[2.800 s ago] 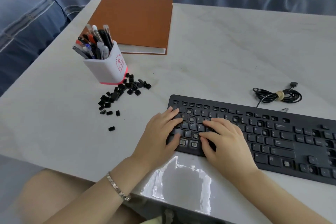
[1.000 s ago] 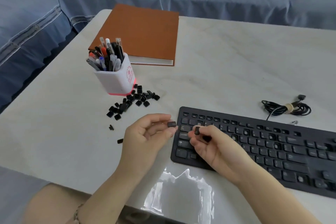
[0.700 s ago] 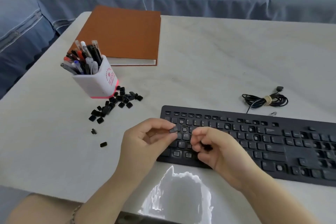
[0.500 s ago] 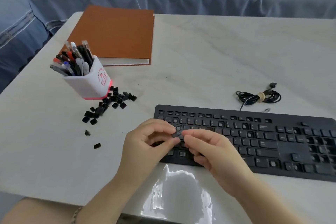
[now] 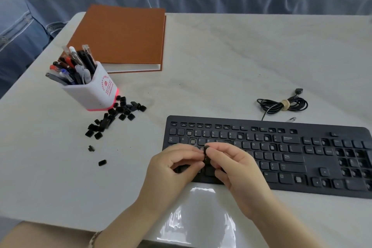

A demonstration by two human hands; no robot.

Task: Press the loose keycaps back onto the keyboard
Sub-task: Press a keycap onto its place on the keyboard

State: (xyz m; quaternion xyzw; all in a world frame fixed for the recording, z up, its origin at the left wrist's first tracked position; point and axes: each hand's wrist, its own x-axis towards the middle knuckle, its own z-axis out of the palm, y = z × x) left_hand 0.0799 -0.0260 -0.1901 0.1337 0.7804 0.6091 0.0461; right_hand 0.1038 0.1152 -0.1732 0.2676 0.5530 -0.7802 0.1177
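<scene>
1. A pale tabletop (image 5: 221,66) carried the job, with a black keyboard (image 5: 291,159) lying along its near edge, to the person's right.
2. The keyboard showed several bare sockets (image 5: 192,141) among its keys, so the work looked far from finished.
3. The left hand (image 5: 173,169) and the right hand (image 5: 237,171) met above the keyboard's left end, the fingertips of both curled in and pinched on one keycap (image 5: 206,150).
4. A pile of loose keycaps (image 5: 114,117) waited well to the left, beside a pen cup (image 5: 90,90).
5. The keycap was held just off the keys, apparently being turned the right way round. The next move would call for lining it up over a bare socket and pressing straight down until it seated.
</scene>
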